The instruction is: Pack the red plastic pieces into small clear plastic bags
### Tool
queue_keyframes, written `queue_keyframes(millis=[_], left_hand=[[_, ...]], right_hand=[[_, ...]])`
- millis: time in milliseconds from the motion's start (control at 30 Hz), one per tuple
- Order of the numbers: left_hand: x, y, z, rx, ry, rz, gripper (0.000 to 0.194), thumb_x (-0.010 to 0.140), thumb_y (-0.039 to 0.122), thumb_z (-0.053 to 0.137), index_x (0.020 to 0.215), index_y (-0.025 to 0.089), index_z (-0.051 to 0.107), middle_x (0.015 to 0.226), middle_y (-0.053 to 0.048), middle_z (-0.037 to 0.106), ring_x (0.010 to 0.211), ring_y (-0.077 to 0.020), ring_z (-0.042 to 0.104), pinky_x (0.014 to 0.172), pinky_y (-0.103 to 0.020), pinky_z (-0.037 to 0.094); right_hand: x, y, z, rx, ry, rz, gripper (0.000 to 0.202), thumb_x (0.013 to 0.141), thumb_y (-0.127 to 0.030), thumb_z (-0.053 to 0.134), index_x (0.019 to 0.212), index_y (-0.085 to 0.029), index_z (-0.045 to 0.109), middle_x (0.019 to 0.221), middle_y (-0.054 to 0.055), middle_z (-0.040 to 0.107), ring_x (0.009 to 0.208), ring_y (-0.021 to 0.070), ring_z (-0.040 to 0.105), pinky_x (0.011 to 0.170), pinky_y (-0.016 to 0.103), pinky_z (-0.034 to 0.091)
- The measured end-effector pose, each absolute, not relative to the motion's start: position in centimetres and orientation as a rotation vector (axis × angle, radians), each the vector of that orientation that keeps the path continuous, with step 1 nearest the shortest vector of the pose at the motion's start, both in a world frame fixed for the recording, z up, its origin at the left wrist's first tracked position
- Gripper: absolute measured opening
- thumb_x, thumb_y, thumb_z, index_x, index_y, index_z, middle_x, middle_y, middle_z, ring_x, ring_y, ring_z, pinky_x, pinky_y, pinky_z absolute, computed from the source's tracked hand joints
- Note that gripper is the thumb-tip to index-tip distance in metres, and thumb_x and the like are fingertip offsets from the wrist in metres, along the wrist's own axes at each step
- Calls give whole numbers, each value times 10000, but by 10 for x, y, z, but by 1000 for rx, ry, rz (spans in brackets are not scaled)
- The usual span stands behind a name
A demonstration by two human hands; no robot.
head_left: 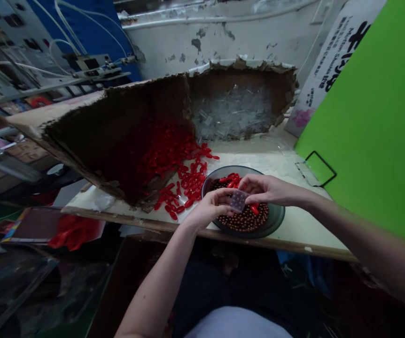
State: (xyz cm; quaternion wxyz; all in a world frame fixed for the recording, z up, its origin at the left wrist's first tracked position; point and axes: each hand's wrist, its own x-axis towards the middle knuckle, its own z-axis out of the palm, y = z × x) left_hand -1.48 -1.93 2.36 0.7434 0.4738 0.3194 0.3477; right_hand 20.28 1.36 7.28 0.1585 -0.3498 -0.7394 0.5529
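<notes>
Over a round grey bowl (pixel 276 220) full of brown beads (pixel 246 220), my two hands meet at a small clear plastic piece with rows of bumps (pixel 238 201). My left hand (pixel 214 205) pinches its left side between thumb and fingers. My right hand (pixel 259 188) has its fingertips closed at the piece's right edge; whether something small is also between them I cannot make out. Several shiny red oval pieces (pixel 231 178) lie on the beads at the bowl's back, and another red piece (pixel 255 209) shows just below my right fingers.
A torn cardboard box (pixel 72 122) lies open behind the bowl, with heaped red pieces (pixel 160 145) spilling onto the white table (pixel 315 230) and clear plastic pieces (pixel 227 112) in its right part. A green panel (pixel 375 131) stands on the right. Machinery (pixel 93 65) is at the back left.
</notes>
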Motion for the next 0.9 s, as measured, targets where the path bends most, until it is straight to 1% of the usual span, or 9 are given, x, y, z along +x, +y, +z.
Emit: queue_keyframes(millis=[233, 367, 600, 767, 900], left_hand=[[-19, -20, 26, 1005, 697, 777, 562, 612, 51, 604, 1163, 160, 597, 930, -88, 708, 838, -180, 682, 757, -270, 493], [-21, -20, 27, 946, 714, 788, 553, 603, 47, 567, 1145, 146, 611, 905, -89, 709, 810, -181, 687, 758, -278, 505], [-22, -16, 22, 882, 683, 797, 539, 606, 45, 536, 1133, 130, 614, 900, -102, 710, 781, -186, 694, 730, -268, 524], [-19, -18, 25, 893, 728, 813, 510, 643, 66, 595, 1151, 120, 596, 898, -109, 715, 769, -176, 694, 714, -256, 521], [-14, -19, 25, 932, 758, 808, 485, 669, 132, 688, 1145, 128, 597, 928, -115, 716, 784, -178, 696, 716, -256, 516]], right_hand=[[201, 19, 71, -1016, -2181, 1467, 274, 750, -356, 689, 940, -188, 585, 891, 28, 686, 795, 161, 632, 716, 296, 489], [199, 21, 77, -1060, -2293, 1369, 251, 765, -368, 670, 937, -193, 620, 885, 30, 692, 806, 172, 632, 719, 294, 479], [194, 22, 82, -1053, -2297, 1384, 253, 764, -374, 675, 924, -189, 607, 863, 27, 699, 784, 168, 636, 693, 285, 476], [196, 23, 75, -1021, -2178, 1485, 293, 737, -372, 705, 929, -192, 575, 862, 27, 701, 789, 169, 649, 698, 293, 490], [199, 24, 72, -1017, -2164, 1503, 291, 755, -367, 689, 952, -191, 565, 888, 40, 701, 804, 174, 654, 693, 295, 501]])
